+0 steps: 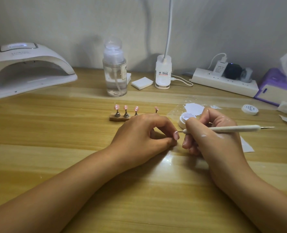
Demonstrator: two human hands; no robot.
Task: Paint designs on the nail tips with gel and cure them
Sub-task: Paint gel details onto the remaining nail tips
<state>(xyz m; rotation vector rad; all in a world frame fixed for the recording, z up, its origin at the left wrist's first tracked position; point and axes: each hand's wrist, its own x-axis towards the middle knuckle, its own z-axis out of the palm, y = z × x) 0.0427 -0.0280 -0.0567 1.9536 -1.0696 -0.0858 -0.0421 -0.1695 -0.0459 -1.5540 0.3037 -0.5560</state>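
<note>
My left hand (142, 132) pinches a small stand that carries a pink nail tip (176, 136) at the table's middle. My right hand (211, 132) grips a white dotting pen (230, 128), and its fine point touches the top edge of that tip. Behind my left hand a wooden holder (117, 118) carries several more pink nail tips (126, 107) on metal stands, some with white dots. An open white gel pot (184, 121) stands just behind my right hand. The white curing lamp (26, 68) sits at the far left.
A clear pump bottle (115, 71), white pads (141, 83) and a desk lamp base (163, 73) stand at the back. A power strip (223, 82), a purple tissue box (279, 86) and a gel pot lid (249, 109) lie at the right. White gel smears a clear sheet (194, 108).
</note>
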